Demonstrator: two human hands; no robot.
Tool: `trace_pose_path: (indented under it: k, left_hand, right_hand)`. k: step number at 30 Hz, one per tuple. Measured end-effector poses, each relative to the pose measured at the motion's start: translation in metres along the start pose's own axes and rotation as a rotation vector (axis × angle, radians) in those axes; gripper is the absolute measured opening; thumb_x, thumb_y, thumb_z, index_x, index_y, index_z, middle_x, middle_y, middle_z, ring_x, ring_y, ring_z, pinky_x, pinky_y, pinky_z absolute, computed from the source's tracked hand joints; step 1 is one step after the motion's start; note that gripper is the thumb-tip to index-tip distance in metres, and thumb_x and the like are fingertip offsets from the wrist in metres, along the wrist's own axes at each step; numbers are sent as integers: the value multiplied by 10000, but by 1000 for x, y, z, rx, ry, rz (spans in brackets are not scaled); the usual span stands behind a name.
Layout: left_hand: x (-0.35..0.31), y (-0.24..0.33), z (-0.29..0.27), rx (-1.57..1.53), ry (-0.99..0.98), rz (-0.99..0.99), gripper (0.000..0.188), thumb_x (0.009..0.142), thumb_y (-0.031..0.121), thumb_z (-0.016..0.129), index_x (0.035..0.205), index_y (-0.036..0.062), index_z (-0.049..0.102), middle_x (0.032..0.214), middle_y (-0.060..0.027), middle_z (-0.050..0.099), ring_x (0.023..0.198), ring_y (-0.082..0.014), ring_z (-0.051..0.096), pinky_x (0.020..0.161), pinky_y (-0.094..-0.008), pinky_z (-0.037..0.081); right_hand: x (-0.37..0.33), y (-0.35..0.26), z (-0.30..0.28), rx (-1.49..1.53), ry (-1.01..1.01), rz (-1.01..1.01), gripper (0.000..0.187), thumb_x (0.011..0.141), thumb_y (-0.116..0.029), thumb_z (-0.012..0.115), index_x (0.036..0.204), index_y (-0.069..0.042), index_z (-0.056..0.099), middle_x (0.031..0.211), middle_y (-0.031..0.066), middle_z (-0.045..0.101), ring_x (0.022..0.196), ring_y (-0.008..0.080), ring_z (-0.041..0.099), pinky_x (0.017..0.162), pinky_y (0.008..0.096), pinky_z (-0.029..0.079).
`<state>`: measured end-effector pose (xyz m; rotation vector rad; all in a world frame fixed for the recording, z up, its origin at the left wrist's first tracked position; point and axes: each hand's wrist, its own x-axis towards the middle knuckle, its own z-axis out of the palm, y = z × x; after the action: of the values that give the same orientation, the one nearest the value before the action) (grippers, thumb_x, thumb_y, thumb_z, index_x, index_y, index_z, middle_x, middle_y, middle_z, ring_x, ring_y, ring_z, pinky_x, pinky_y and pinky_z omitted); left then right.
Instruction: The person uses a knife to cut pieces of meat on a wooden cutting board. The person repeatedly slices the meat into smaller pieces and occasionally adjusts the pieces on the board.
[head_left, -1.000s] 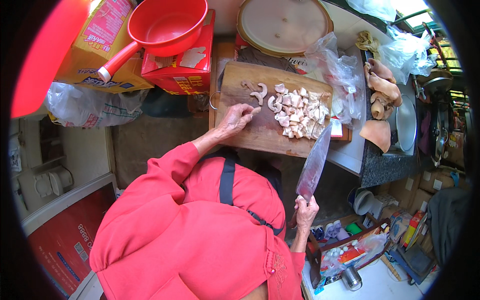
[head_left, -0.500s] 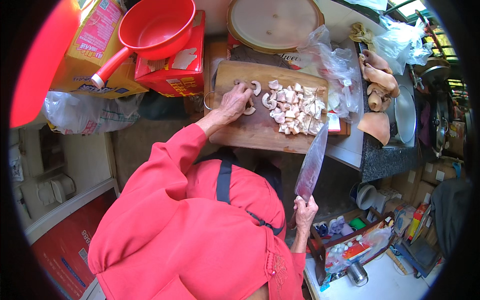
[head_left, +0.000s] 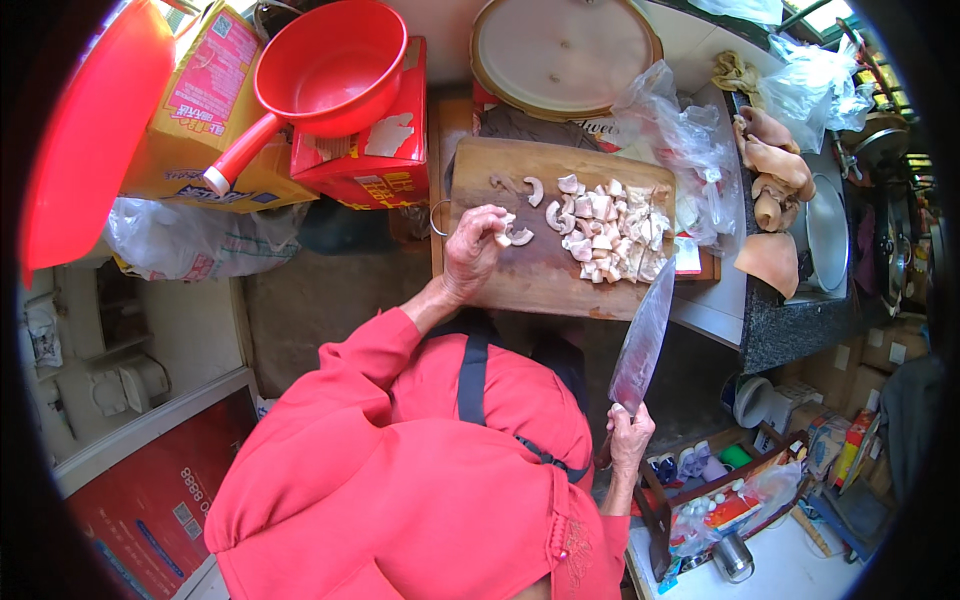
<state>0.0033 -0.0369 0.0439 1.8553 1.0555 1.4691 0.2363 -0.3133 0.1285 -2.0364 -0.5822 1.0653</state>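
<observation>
My right hand (head_left: 629,437) is closed round the handle of a broad kitchen knife (head_left: 643,335). The blade points up and away, its tip by the near right edge of a wooden cutting board (head_left: 560,295). Over the board's left part, my left hand (head_left: 473,255) has its fingers curled round a pale piece of meat (head_left: 504,232). Another curved piece (head_left: 520,238) lies right beside the fingertips, and a curved slice (head_left: 535,190) rests farther back. On the board's right half is a heap of chopped pale meat (head_left: 610,230).
Larger meat pieces (head_left: 775,165) lie on the dark counter at right, near a metal basin (head_left: 827,235). Clear plastic bags (head_left: 690,150) adjoin the board. Behind left stand a red dipper (head_left: 330,65) and boxes (head_left: 365,165). A wooden rack (head_left: 720,490) is at lower right.
My left hand has drawn back toward me and turned, with a meat piece in its fingers. The knife stays in my right hand. The whole view has shifted slightly.
</observation>
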Motion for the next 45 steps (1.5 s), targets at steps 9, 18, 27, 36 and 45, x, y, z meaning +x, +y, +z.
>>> trace_pose_path:
  k: [9, 18, 27, 36, 45]
  left_hand:
    - [4, 0, 12, 112, -117, 8, 251, 721, -168, 601, 864, 30, 541, 998, -156, 607, 925, -276, 621, 774, -329, 533]
    - [43, -32, 33, 390, -384, 43, 367, 790, -58, 517, 1132, 63, 575, 1214, -211, 515, 1074, -394, 548, 885, -411, 498]
    - [89, -65, 44, 511, -911, 53, 182, 802, 115, 592, 969, 45, 605, 1014, -168, 554, 965, -353, 532, 831, -460, 431]
    - [35, -54, 11, 299, -650, 274, 186, 732, 24, 610, 915, 56, 604, 972, -137, 597, 952, -324, 563, 853, -433, 435]
    - [-31, -12, -37, 284, -457, 232, 297, 695, -27, 658, 976, 69, 645, 925, -102, 627, 895, -298, 614, 785, -391, 511]
  right_hand:
    - [3, -1, 5, -7, -15, -7, 86, 829, -78, 552, 854, -2, 583, 658, 23, 566, 519, 75, 502, 483, 237, 405]
    - [2, 5, 4, 4, -10, 3, 97, 843, -92, 554, 874, -7, 587, 665, 22, 571, 529, 76, 506, 493, 239, 414]
    - [3, 2, 0, -13, 11, -12, 107, 835, -92, 553, 875, 2, 585, 666, 30, 578, 530, 83, 516, 498, 242, 421]
    - [8, -1, 1, -8, 23, -42, 83, 832, -68, 546, 852, 5, 579, 660, 26, 573, 523, 74, 504, 484, 228, 396]
    - [11, -3, 3, -8, 15, 22, 98, 837, -84, 549, 859, 5, 582, 664, 29, 574, 533, 79, 510, 499, 234, 409]
